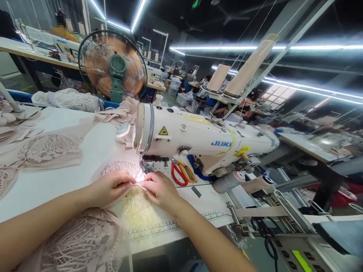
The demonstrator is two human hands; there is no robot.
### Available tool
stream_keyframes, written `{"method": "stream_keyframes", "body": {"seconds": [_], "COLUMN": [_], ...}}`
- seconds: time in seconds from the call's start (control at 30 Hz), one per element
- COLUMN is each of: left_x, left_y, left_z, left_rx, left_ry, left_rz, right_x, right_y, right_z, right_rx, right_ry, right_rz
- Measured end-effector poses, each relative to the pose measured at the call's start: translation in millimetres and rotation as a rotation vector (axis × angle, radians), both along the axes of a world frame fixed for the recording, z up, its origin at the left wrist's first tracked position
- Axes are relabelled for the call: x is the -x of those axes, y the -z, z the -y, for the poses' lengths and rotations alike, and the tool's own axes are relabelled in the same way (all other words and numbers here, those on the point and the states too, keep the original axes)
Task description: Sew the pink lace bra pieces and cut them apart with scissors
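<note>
Basically, 2 hands at work by 1 white JUKI sewing machine point(181, 132), both just in front of its needle end. L hand point(117, 185) is pinched narrow, thumb & fingers on the edge of 1 beige lace pc point(119, 168); R hand point(160, 189) pinches the same edge, just beside L. Lace pc lies at the machine's needle end, under its light; glare hides the exact spot where needle & fabric meet. Another lace section point(85, 241) sits nearer the wearer, in front of machine; can't tell if it's joined to the held pc. L of machine, 1 lace cup point(51, 149) lies flat on the white table point(93, 136), w/ 1 more partly cut off at the frame edge. Under machine's arm: 2 hand tools, i.e. 1 red-handled point(179, 173) & 1 orange-handled point(187, 172). R of those, by machine's base: 2 spools, 1 gray point(228, 182), 1 beige point(256, 184). Above machine: 2 lg beige thread cones point(219, 77) on a stand. Behind machine, to its L: 1 big fan point(117, 64). In front of machine: 1 printed ruler strip point(154, 230).
</note>
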State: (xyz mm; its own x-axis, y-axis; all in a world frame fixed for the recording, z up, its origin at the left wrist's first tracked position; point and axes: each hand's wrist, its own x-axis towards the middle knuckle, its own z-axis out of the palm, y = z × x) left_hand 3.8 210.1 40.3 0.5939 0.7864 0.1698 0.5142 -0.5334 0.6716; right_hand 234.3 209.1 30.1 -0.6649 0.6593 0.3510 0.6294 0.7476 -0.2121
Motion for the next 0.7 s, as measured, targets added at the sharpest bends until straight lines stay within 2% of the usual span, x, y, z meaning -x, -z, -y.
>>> {"method": "stream_keyframes", "body": {"seconds": [0.1,0.2,0.3,0.37,0.5,0.6,0.7], "left_x": [-5,-13,-18,-18,-13,-9,-5], "left_y": [4.2,16.0,26.7,27.5,17.0,10.5,10.9], "left_z": [13,31,42,42,34,28,22], "left_rx": [-0.167,-0.448,-0.691,-0.691,-0.657,-0.659,-0.65], "left_ry": [-0.018,-0.037,0.067,0.153,0.234,0.284,0.332], "left_rz": [-0.068,-0.202,-0.28,-0.342,-0.439,-0.364,-0.259], "right_x": [-3,-5,-6,-5,-4,-5,-7], "right_y": [3.4,9.6,16.3,19.3,19.3,17.8,19.2], "right_z": [4,10,16,21,30,37,44], "right_rx": [-0.022,-0.053,-0.099,-0.134,-0.178,-0.183,-0.184], "right_ry": [-0.039,-0.06,-0.065,-0.049,0.001,-0.009,0.002], "right_rz": [-0.104,-0.16,-0.146,-0.13,-0.069,-0.062,-0.087]}}
